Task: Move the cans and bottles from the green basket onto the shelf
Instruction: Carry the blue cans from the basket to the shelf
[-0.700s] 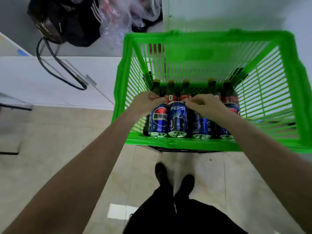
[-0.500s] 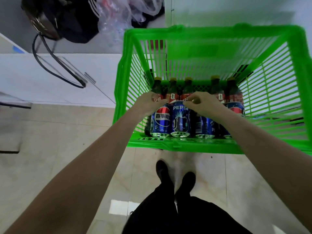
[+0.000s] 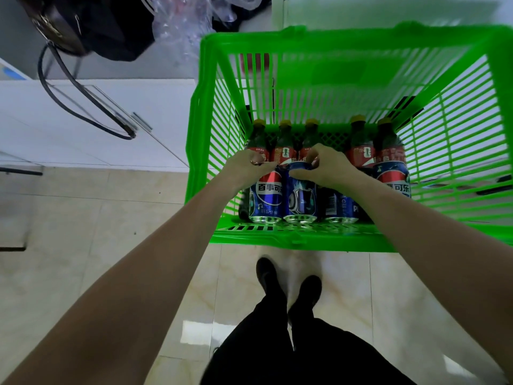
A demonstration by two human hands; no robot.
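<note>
A green basket (image 3: 299, 240) stands on the floor in front of me. Inside, a row of blue Pepsi cans runs along the near side and several red-labelled bottles (image 3: 361, 145) with yellow caps stand behind them. My left hand (image 3: 245, 169) grips the top of the leftmost can (image 3: 266, 200). My right hand (image 3: 323, 166) curls over the top of the second can (image 3: 301, 200). More cans (image 3: 340, 207) sit to the right, partly hidden by my right forearm. No shelf is in view.
A white low cabinet (image 3: 83, 129) stands to the left of the basket, with a black cable (image 3: 72, 101) lying on it. A dark bag (image 3: 91, 26) and clear plastic wrap (image 3: 183, 26) lie beyond. My feet (image 3: 288, 284) stand on beige tiles just before the basket.
My right hand slid left from the third can onto the top of the second can. My left hand stayed on the leftmost can.
</note>
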